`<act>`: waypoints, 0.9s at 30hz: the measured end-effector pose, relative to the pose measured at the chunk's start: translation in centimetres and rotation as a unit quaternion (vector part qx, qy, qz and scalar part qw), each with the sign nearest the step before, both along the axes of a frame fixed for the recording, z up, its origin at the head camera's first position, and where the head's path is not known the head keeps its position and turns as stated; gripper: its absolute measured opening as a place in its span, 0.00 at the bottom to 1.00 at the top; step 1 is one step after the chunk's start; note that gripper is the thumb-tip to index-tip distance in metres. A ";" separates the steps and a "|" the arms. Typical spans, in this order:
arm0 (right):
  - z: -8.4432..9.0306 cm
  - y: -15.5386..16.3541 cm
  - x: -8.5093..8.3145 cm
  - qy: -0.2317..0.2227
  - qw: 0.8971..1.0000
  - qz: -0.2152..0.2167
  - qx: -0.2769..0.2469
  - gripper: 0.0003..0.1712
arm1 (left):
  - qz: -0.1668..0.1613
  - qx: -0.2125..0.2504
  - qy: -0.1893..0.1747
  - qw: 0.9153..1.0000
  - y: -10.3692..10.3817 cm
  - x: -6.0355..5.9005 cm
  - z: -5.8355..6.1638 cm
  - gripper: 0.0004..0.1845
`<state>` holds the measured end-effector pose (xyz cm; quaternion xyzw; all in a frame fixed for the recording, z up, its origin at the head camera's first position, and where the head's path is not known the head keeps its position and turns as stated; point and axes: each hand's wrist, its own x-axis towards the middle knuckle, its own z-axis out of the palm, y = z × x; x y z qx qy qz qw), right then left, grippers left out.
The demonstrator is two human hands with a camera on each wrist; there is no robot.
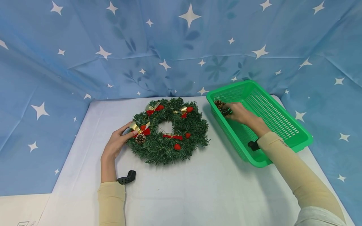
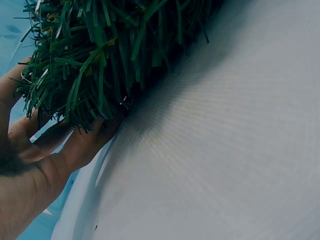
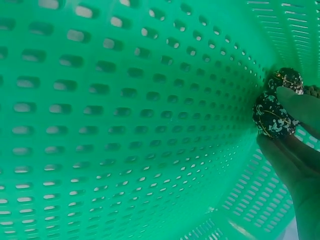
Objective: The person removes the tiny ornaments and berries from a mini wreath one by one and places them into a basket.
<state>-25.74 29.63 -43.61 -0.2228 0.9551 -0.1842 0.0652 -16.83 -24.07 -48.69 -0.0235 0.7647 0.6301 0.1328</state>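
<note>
On the white table (image 1: 198, 188), seen from the head, the left hand (image 1: 116, 144) holds the left edge of the wreath (image 1: 168, 133), probably to keep it steady. The right hand (image 1: 240, 113) reaches into the far end of the green basket (image 1: 282, 125).

From the left wrist, curled fingers (image 2: 75, 145) grip the needles.

From the right wrist, fingertips (image 3: 300, 107) pinch a pine cone (image 3: 272, 117) near the basket wall.
</note>
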 end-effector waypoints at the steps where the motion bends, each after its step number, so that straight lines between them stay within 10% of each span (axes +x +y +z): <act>1: 0.0 0.0 0.0 0.000 1.000 0.000 0.001 0.27 | -0.001 -0.001 0.001 1.000 0.0 0.0 0.0 0.44; 27: -0.1 -0.1 0.0 0.008 1.000 0.006 0.017 0.27 | -0.003 -0.001 -0.002 1.000 -0.1 0.1 0.3 0.42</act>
